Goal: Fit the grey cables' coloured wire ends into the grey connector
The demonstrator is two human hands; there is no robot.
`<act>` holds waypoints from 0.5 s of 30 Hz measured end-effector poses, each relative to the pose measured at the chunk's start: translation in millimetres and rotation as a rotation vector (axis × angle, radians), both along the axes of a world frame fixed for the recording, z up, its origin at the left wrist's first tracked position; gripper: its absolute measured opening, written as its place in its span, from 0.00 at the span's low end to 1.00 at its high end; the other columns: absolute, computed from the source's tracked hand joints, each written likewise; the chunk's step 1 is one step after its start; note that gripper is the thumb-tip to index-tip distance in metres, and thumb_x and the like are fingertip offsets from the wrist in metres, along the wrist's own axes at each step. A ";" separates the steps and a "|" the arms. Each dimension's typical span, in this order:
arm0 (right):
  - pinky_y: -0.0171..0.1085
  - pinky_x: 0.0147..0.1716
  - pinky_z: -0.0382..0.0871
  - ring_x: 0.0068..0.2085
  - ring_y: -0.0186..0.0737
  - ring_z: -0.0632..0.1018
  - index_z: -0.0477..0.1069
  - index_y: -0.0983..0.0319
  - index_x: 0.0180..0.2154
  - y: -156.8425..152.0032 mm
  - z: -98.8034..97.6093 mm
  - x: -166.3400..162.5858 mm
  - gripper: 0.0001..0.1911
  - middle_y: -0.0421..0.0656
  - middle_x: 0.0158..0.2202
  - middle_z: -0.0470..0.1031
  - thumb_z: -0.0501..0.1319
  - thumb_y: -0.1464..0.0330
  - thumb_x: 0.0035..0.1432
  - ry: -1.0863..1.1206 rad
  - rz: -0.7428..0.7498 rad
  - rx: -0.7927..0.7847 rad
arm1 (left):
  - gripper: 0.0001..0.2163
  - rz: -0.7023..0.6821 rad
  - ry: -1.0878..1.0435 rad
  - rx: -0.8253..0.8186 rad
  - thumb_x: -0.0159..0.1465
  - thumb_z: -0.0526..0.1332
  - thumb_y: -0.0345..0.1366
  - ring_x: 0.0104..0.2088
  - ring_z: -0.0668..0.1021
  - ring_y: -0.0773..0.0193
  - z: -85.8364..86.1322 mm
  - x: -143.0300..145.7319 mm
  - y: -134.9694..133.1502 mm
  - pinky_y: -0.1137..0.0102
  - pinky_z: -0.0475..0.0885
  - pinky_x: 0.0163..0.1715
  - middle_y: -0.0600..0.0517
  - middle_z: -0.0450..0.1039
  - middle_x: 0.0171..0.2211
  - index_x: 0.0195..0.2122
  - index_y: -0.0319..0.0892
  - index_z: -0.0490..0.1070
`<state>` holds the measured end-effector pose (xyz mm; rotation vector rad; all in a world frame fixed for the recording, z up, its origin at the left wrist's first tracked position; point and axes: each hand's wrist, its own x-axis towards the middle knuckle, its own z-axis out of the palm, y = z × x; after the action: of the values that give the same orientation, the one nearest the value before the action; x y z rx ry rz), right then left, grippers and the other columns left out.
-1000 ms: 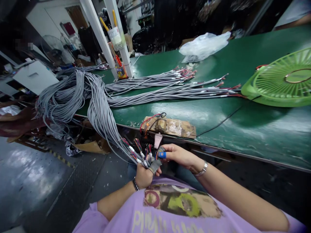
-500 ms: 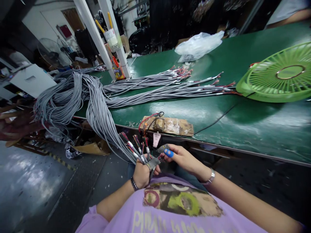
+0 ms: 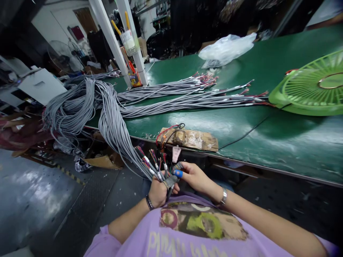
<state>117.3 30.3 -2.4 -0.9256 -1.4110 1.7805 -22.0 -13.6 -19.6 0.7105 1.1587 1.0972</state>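
Observation:
My left hand (image 3: 160,191) is closed around the ends of several grey cables (image 3: 135,159), close to my body below the table edge. Stripped coloured wires (image 3: 153,156) fan out above that fist, with white bands where the grey jackets end. My right hand (image 3: 191,175) has its thumb and fingers pinched together at these ends, beside the left thumb. Grey tape wraps some of its fingertips, and a blue band (image 3: 178,174) circles one finger. What exactly the right fingers pinch is too small to make out.
Grey cable bundles (image 3: 171,107) lie along the green table (image 3: 268,142) and hang over its near edge. A wooden block (image 3: 197,140) with wires sits at that edge. A green fan (image 3: 308,85) stands right; a plastic bag (image 3: 227,50) lies behind. A white post (image 3: 107,39) rises left.
My right hand has moved left and closer to the left hand, in among the wire ends. The left hand still grips the cables. The whole view has shifted slightly.

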 end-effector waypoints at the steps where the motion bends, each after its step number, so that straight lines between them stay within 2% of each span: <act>1: 0.35 0.25 0.63 0.22 0.34 0.70 0.64 0.61 0.25 -0.3 0.0 -0.8 0.19 0.38 0.19 0.70 0.63 0.52 0.47 0.011 -0.001 -0.024 | 0.12 0.028 -0.005 0.006 0.50 0.67 0.42 0.14 0.73 0.67 -0.2 0.4 -0.2 0.76 0.65 0.15 0.54 0.70 0.13 0.24 0.38 0.69; 5: 0.35 0.23 0.62 0.21 0.34 0.70 0.62 0.61 0.26 -2.1 -0.4 -3.7 0.20 0.37 0.17 0.69 0.63 0.51 0.46 0.055 -0.002 -0.112 | 0.13 0.137 -0.017 0.014 0.50 0.66 0.43 0.15 0.73 0.68 1.7 3.0 0.9 0.75 0.65 0.16 0.53 0.69 0.13 0.22 0.38 0.68; 10: 0.32 0.23 0.59 0.22 0.31 0.66 0.64 0.63 0.24 -2.5 -4.2 -1.8 0.20 0.37 0.20 0.67 0.65 0.53 0.45 0.030 -0.042 -0.067 | 0.16 0.247 -0.050 -0.031 0.47 0.67 0.47 0.13 0.70 0.70 6.0 2.9 3.9 0.76 0.62 0.14 0.53 0.69 0.12 0.21 0.38 0.68; 13: 0.31 0.23 0.59 0.22 0.29 0.65 0.66 0.64 0.24 -0.2 -9.4 5.0 0.20 0.36 0.20 0.66 0.66 0.54 0.44 0.038 0.032 -0.082 | 0.16 0.250 -0.071 -0.043 0.46 0.68 0.47 0.12 0.69 0.71 7.4 0.4 3.6 0.77 0.62 0.14 0.54 0.69 0.12 0.21 0.38 0.67; 15: 0.31 0.24 0.60 0.22 0.29 0.65 0.67 0.64 0.24 4.3 -14.5 11.1 0.20 0.37 0.20 0.67 0.66 0.53 0.44 0.095 0.056 -0.149 | 0.16 0.193 -0.091 -0.040 0.46 0.68 0.46 0.12 0.68 0.72 8.8 -1.3 2.9 0.77 0.62 0.13 0.54 0.68 0.12 0.20 0.38 0.67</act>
<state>128.4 34.6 -16.9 -0.8720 -1.2700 1.9670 -23.4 -10.7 -10.8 0.5198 1.1862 1.2513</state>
